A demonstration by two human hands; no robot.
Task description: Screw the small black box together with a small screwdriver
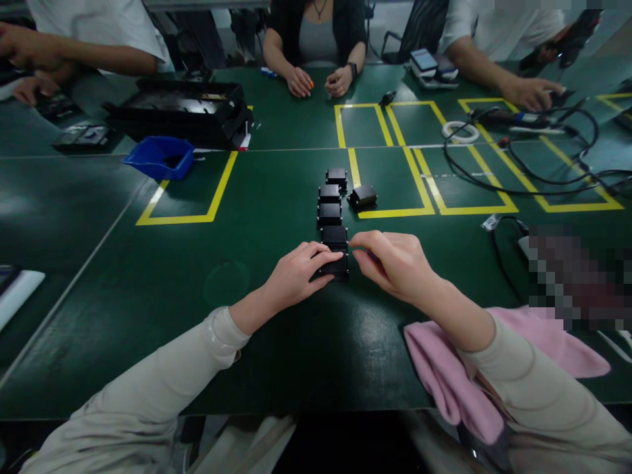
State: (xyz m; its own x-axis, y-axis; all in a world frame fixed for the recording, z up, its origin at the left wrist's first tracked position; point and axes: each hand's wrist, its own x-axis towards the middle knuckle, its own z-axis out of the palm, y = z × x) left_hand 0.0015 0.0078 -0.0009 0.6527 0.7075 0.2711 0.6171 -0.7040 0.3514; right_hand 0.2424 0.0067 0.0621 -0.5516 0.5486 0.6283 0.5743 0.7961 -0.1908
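Observation:
Several small black boxes with bright bits at their corners stand in a line on the green table. My left hand (303, 268) grips the nearest black box (336, 266), its fingers over the top and the thumb along the near side. My right hand (395, 263) is closed in a pinch just right of that box; whatever is between the fingertips is too small to make out. Directly behind is a second black box (334, 235), with more boxes (329, 212) farther back. One box (363, 196) sits askew, right of the line.
A blue bin (165, 157) and a black tray stack (182, 112) stand at the back left. Black cables (533, 191) and a white ring (460, 132) lie right. A pink cloth (444, 368) lies under my right forearm. Three people sit opposite.

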